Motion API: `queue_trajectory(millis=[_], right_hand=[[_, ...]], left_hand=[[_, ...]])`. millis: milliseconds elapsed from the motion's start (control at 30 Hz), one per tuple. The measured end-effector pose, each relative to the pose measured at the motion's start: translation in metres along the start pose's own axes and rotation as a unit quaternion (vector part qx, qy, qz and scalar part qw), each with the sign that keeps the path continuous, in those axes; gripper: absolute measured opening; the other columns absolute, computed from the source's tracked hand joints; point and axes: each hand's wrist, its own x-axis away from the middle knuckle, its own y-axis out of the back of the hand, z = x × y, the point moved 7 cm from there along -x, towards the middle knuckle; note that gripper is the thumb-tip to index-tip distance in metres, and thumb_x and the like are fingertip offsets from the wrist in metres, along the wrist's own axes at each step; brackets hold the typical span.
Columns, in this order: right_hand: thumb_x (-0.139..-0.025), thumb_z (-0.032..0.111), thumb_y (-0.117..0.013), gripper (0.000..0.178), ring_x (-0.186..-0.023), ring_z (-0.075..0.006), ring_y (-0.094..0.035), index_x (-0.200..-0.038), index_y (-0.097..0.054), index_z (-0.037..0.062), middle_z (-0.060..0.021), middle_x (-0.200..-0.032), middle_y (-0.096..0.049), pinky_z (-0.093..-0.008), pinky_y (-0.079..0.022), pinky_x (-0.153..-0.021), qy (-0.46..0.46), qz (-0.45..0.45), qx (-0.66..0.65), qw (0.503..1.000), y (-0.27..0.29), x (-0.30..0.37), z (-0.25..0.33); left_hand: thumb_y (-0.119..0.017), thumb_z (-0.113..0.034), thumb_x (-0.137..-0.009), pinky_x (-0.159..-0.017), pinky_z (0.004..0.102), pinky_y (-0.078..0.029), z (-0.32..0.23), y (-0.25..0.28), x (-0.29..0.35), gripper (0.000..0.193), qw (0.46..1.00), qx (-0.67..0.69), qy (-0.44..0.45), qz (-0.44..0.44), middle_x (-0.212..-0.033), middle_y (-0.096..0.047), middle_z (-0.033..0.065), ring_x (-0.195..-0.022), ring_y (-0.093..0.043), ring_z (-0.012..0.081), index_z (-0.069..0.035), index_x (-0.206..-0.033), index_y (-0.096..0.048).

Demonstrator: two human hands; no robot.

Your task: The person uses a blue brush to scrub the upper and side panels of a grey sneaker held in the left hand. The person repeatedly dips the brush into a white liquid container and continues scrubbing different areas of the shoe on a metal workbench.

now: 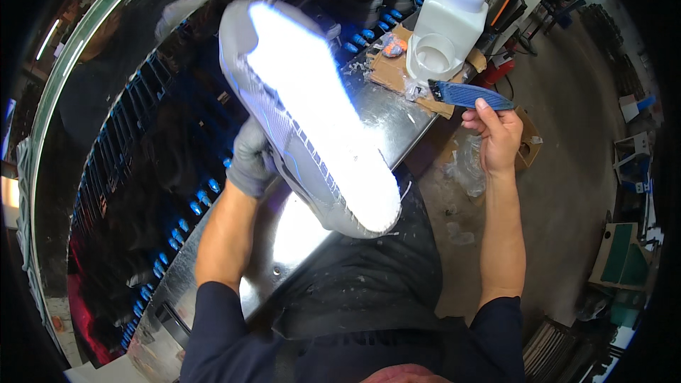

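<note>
Grey glove fabric is covering your left hand (252, 159), which is closing firmly on the side of one shoe (305, 120); most of its fingers are hiding behind the upper. Your right hand (499, 131), bare, is pinching one blue tool (468, 96) between the thumb and curled fingers, its dark end pointing left. So you are holding two things, one per hand.

Your left forearm is rising from the lower left, bending at the elbow; your right forearm is standing almost straight up, the wrist turning the palm inward. The shoe is slanting from upper left to lower right in front of you, well apart from the tool, its sole facing up and glaring so white that its details are washing out.

Farther out, one metal bench (397, 113) is running beneath the shoe. On its far end, one white container (454, 21) with a spout is standing on torn cardboard (389, 74), one orange lump (394, 45) is lying just beside it, and one dark flask (505, 0) is standing behind. Beyond the bench edge, one clear plastic bag (468, 170) is lying near one cardboard box (530, 145).
</note>
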Motion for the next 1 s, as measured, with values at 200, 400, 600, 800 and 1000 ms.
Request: queue_trajectory(millis=[200,400,600,800,1000], right_hand=[[-0.099,0.013,-0.074,0.019,-0.074,-0.0146,-0.072,-0.107,-0.073,-0.0041,-0.0099,-0.090,-0.075,-0.0263,-0.061,-0.066,0.011,-0.057,0.027,0.998,0.008,0.004,0.002],[-0.099,0.013,-0.074,0.018,-0.075,-0.0099,-0.067,-0.109,-0.073,-0.0024,-0.0043,-0.088,-0.072,-0.0243,-0.057,-0.068,0.065,-0.017,0.173,0.983,-0.017,-0.044,0.017],[-0.090,0.021,-0.076,0.024,-0.070,-0.0187,-0.067,-0.099,-0.076,-0.0010,-0.0082,-0.075,-0.070,-0.0377,-0.054,-0.069,0.073,0.044,0.441,0.894,-0.056,-0.090,0.020],[-0.090,0.018,-0.076,0.021,-0.073,-0.0345,-0.070,-0.099,-0.076,-0.0012,-0.0197,-0.079,-0.071,-0.0431,-0.054,-0.071,0.055,0.122,0.585,0.800,-0.084,-0.110,0.008],[-0.090,0.018,-0.077,0.023,-0.067,-0.0208,-0.069,-0.095,-0.073,-0.0049,-0.0132,-0.079,-0.073,-0.0370,-0.055,-0.065,-0.041,0.091,0.458,0.883,-0.045,-0.130,-0.025]], left_hand=[[-0.066,-0.023,-0.101,-0.116,0.0485,-0.053,0.035,-0.001,0.047,0.068,0.983,-0.138,-0.091,-0.084,-0.152,-0.057,0.0171,-0.139,-0.058,0.0317,-0.011,-0.162,-0.038],[-0.068,-0.011,-0.097,-0.115,0.0479,-0.054,0.032,-0.021,0.038,0.071,0.994,0.036,0.041,-0.090,-0.149,-0.059,0.0222,-0.134,-0.064,0.0329,0.000,-0.160,-0.038],[-0.067,-0.015,-0.091,-0.122,0.0417,-0.045,0.020,0.007,0.037,0.083,0.986,-0.060,0.083,-0.132,-0.158,-0.052,0.0212,-0.139,-0.060,0.0298,0.001,-0.165,-0.031],[-0.072,-0.017,-0.088,-0.120,0.0374,-0.045,0.013,0.017,0.028,0.083,0.977,-0.120,0.069,-0.165,-0.154,-0.057,0.0183,-0.138,-0.060,0.0270,0.005,-0.160,-0.038],[-0.072,-0.011,-0.087,-0.120,0.0378,-0.044,0.014,0.023,0.034,0.079,0.968,-0.133,0.100,-0.190,-0.154,-0.058,0.0189,-0.138,-0.060,0.0272,0.005,-0.158,-0.042]])
